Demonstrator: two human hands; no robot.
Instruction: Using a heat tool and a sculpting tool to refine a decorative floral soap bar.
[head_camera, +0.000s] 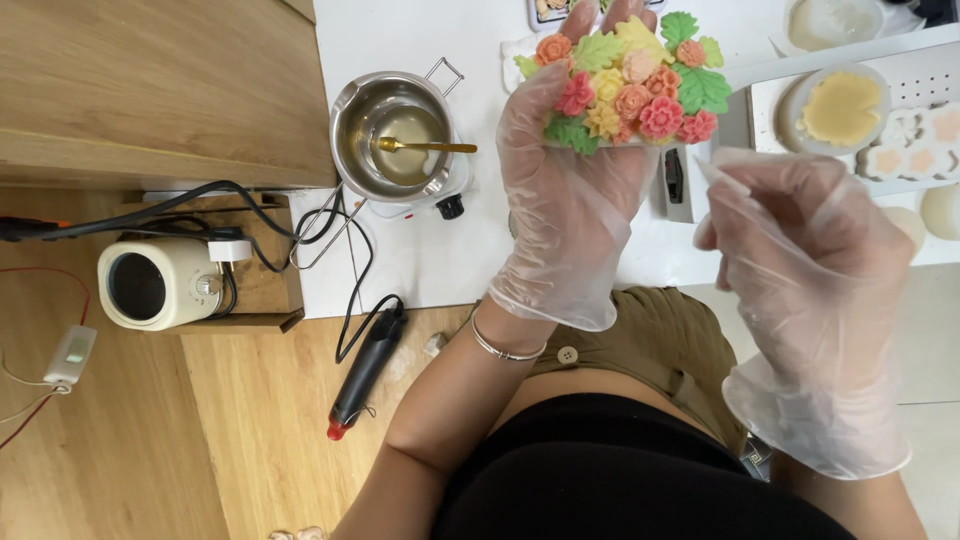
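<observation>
Head view: gloved left hand (570, 190) cups a flower cluster (630, 85), pink, orange, yellow blooms with green leaves. Just right of it, the right hand (810, 260) has its fingers pinched narrow on a thin white pick (722, 178).

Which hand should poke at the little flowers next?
Probably the right hand: it is free of the piece and pinches a thin white tool right beside it. The left hand is busy holding up the flower piece.
</observation>
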